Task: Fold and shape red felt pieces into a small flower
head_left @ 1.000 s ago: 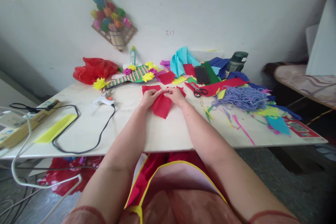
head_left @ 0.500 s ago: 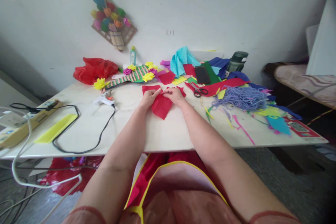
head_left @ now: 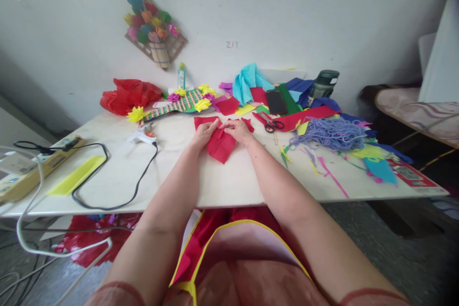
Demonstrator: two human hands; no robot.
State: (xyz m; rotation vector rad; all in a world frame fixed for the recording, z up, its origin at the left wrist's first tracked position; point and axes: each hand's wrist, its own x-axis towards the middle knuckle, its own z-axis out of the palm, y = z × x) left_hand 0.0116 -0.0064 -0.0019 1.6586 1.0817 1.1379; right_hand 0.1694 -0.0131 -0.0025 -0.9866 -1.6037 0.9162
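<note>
Barely shifted since the earlier frames, both hands, left [head_left: 203, 134] and right [head_left: 239, 130], stay pinched on the red crepe paper sheet [head_left: 219, 145] lying between them on the white bench [head_left: 172, 172], its fold only partly formed, scissors [head_left: 270, 125] just right.

home craft table [head_left: 222, 186], paper scraps [head_left: 376, 165], scissors [head_left: 272, 125]

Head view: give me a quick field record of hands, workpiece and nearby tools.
left hand: pressing on the red paper sheet
right hand: pinching the same sheet's top edge
surface: white table
scissors: lying right of the hands, untouched
glue gun: lying left, black cord attached
purple yarn: heaped at right
</note>
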